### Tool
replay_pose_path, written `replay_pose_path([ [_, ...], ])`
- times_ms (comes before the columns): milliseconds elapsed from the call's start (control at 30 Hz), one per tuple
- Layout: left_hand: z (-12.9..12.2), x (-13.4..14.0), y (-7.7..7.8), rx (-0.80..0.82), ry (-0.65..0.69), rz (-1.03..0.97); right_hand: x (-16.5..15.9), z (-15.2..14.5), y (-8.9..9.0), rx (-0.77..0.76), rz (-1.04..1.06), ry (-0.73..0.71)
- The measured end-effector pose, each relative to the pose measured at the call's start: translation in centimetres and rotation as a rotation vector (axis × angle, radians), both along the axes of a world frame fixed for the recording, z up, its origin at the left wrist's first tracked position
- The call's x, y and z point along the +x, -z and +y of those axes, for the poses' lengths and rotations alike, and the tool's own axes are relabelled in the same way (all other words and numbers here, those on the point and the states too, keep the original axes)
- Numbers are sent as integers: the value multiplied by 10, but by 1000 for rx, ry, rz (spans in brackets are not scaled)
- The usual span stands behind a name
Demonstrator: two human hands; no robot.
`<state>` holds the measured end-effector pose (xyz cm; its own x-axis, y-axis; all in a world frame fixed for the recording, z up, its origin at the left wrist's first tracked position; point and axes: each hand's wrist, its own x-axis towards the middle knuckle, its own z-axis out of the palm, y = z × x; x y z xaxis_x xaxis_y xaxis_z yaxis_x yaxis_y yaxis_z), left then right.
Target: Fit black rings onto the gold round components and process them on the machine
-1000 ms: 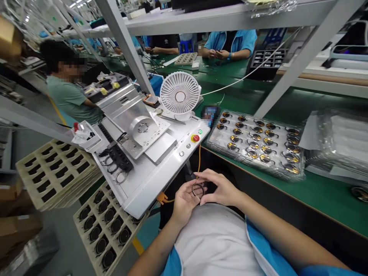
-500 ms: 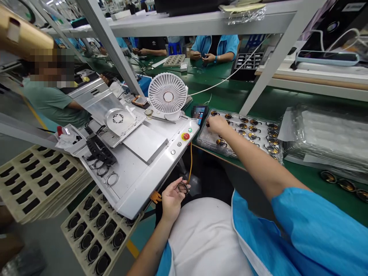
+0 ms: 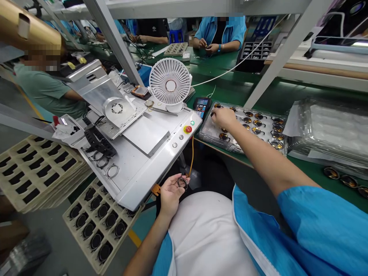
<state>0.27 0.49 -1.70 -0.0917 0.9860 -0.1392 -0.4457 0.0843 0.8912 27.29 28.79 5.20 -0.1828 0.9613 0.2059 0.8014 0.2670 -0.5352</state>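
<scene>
My left hand (image 3: 171,194), low in front of my belly, has its fingers curled around a round dark metal ring (image 3: 182,184). My right arm stretches out to the clear plastic tray (image 3: 207,135) on the green bench. There my right hand (image 3: 225,118) pinches at the tray's far left corner. Something dark shows at its fingertips, but the fingers cover most of it. Rows of small round parts with orange faces and dark curved tails (image 3: 258,131) lie in the tray. More metal rings (image 3: 112,171) rest on the white machine (image 3: 138,182) to the left.
On the machine stand a white fan (image 3: 170,82), a metal fixture (image 3: 117,111) and a red stop button (image 3: 188,129). Beige trays (image 3: 37,172) are stacked at left; another (image 3: 94,226) holds dark round parts. Stacked clear trays (image 3: 330,130) lie at right. Co-workers sit beyond.
The view has shifted slightly. My left fingers have loosened a little, so the ring shows more fully. My right hand stays at the tray's left side, a little nearer its far corner.
</scene>
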Motion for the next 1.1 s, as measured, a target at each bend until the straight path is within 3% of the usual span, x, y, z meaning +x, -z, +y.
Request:
replay_pose_path([
  [100, 2, 0, -1, -27, 25, -40, -3, -41, -1, -65, -8, 44],
  [233, 12, 6, -13, -23, 169, -80, -25, -119, 2, -249, 285, -298],
  [333, 19, 8, -24, -11, 345, -95, -42, -162, 1, -235, 424, -533],
  [400, 20, 8, -27, -7, 417, -113, -51, -177, 1, -199, 459, -564],
  [500, 15, 8, -27, 16, 419, -119, -59, -184, 3, -161, 542, -470],
  [600, 8, 7, -23, 31, 333, -113, -65, -186, 8, -79, 619, -429],
  [767, 4, -1, -24, -26, 291, -132, -70, -193, 11, 12, 594, -563],
  [867, 6, -9, -27, -51, 319, -119, -72, -191, 5, 39, 448, -714],
  [933, 7, -13, -29, -66, 269, -120, -78, -181, -3, 47, 357, -773],
  [1000, 9, -16, -31, -70, 173, -123, -90, -164, -14, 20, 367, -686],
  [1100, 10, -17, -34, -56, 104, -96, -121, -126, -30, -174, 545, -411],
])
